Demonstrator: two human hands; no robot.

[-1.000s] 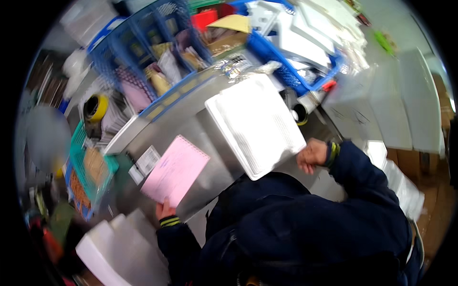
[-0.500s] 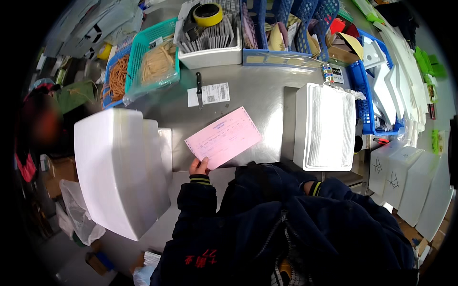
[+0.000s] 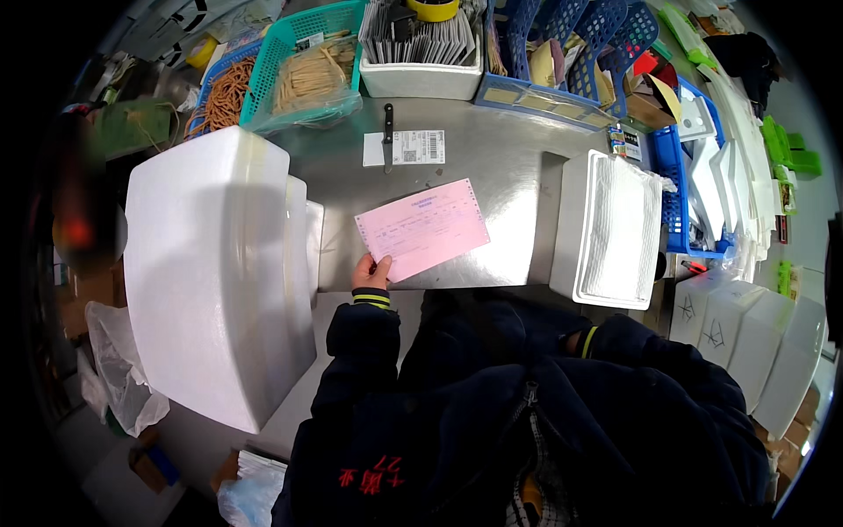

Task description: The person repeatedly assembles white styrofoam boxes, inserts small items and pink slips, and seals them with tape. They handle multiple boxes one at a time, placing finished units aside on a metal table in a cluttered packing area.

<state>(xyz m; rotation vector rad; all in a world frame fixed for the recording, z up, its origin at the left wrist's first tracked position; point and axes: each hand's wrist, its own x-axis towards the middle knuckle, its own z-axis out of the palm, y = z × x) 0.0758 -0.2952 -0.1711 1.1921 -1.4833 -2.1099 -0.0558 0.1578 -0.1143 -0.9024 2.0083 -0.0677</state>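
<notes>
Pink rectangular paper form [image 3: 423, 230] lay on the steel table [image 3: 505, 167], long axis tilted up-right; the left hand [image 3: 371, 272] pinched its near-left corner. The right hand seemed hidden beneath the jacket.

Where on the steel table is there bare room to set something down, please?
The steel table is bare between the pink form and the white foam tray, and between the form and the white label. The left is crowded by the large foam box; baskets line the far edge. The left hand holds the form's corner.
</notes>
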